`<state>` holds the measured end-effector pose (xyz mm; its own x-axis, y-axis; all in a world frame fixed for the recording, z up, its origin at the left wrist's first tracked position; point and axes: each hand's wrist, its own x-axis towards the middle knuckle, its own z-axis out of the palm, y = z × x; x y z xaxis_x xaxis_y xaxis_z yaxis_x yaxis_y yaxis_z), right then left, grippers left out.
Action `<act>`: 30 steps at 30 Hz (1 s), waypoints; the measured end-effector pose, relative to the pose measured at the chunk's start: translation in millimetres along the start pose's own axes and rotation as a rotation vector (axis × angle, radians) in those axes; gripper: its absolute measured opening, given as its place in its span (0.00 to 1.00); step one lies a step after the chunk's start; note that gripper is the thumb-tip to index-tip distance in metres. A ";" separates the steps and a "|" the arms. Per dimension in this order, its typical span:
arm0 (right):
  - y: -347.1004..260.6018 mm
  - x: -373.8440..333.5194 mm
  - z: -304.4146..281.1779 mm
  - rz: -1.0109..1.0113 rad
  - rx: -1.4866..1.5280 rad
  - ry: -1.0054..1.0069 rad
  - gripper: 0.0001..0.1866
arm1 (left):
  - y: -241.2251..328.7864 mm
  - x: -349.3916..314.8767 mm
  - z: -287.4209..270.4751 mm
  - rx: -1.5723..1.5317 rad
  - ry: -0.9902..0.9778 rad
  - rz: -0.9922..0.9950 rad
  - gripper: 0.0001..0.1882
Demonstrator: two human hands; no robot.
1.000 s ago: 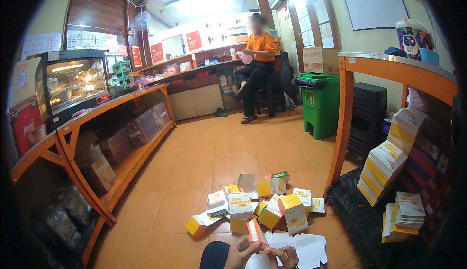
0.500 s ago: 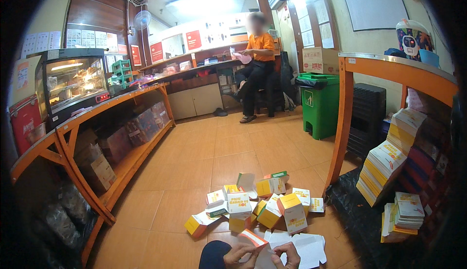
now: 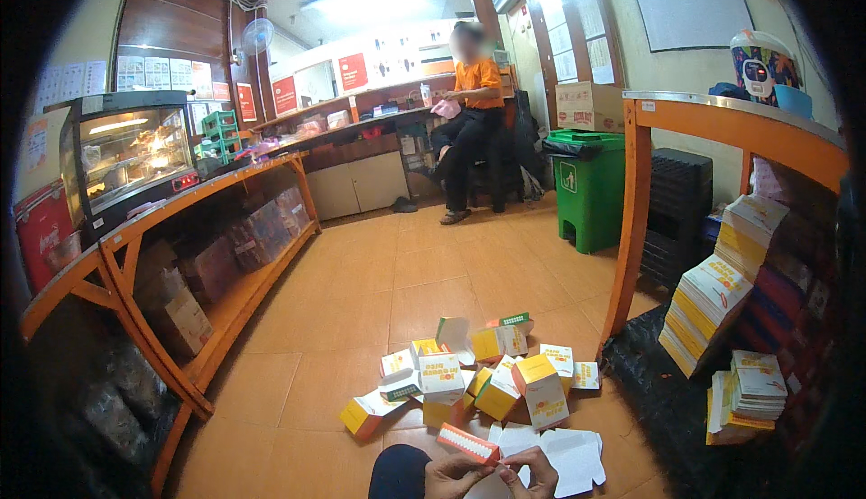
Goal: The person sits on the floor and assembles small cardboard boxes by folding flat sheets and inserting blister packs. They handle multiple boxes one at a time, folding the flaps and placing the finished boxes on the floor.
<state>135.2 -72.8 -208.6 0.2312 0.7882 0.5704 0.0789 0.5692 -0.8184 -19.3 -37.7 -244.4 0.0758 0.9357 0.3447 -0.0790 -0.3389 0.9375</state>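
Observation:
At the lower edge my left hand (image 3: 446,478) pinches a partly folded cardboard box (image 3: 467,443) whose orange side with a white pattern faces up. Beside it, my right hand (image 3: 532,475) has its fingers closed on the near edge of the same box. Its lower part is cut off by the frame. Unfolded white box blanks (image 3: 577,456) lie on the floor by my right hand. Just beyond, several folded white, yellow and orange boxes (image 3: 443,382) lie in a loose heap, some upright and some tipped over.
Stacks of flat box blanks (image 3: 702,305) fill the rack under the orange table (image 3: 636,228) at right. A green bin (image 3: 588,194) stands behind it. At left runs an orange counter (image 3: 203,203) with a lit food warmer (image 3: 135,156). A person in orange (image 3: 478,88) sits at the back.
The box in my hands has tilted, so its orange patterned side lies flatter. My right hand has moved slightly closer to my left. The heap of boxes stays as it was.

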 end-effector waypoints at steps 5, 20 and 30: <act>9.9 -3.2 2.1 0.040 0.038 -0.047 0.05 | -5.6 0.1 -2.3 -0.113 0.022 -0.073 0.07; 23.6 -15.0 36.4 -0.034 -0.125 0.117 0.09 | -11.3 -11.9 8.6 0.074 0.207 -0.083 0.06; 35.6 -15.8 24.1 0.032 -0.711 -0.116 0.30 | -3.2 27.8 -36.2 -0.162 0.342 -0.065 0.16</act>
<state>111.0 -59.3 -245.1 0.1427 0.8443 0.5165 0.6949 0.2862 -0.6597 -53.0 -7.0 -239.6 -0.2475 0.9429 0.2227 -0.2436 -0.2831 0.9276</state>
